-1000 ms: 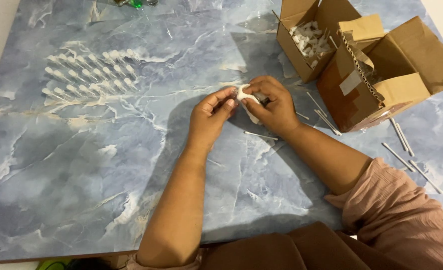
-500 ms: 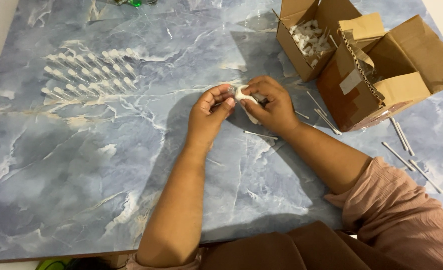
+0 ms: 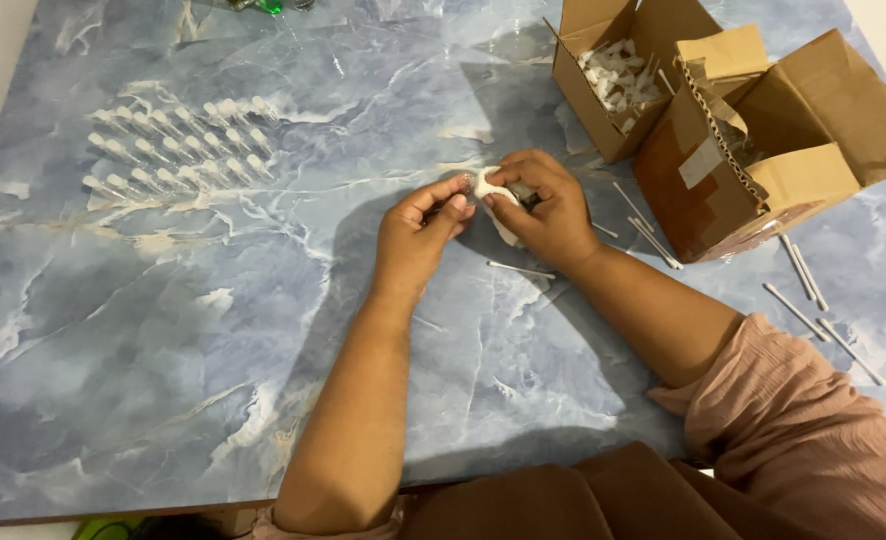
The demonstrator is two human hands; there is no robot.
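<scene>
My right hand (image 3: 548, 205) is closed around a small white plastic piece (image 3: 495, 203) above the blue marbled table (image 3: 163, 320). My left hand (image 3: 418, 235) meets it from the left, fingertips pinching the top of the same white piece. Both hands hover near the table's middle, just left of the cardboard boxes. Most of the piece is hidden by my fingers.
Rows of small white capped pieces (image 3: 178, 145) lie at the far left. An open cardboard box (image 3: 613, 70) holds loose white parts; a second brown box (image 3: 763, 150) lies beside it. Thin white sticks (image 3: 798, 290) are scattered at right, one (image 3: 520, 268) below my hands.
My fingers shifted slightly on the white piece; my hands stay in the same spot. Nothing else moved.
</scene>
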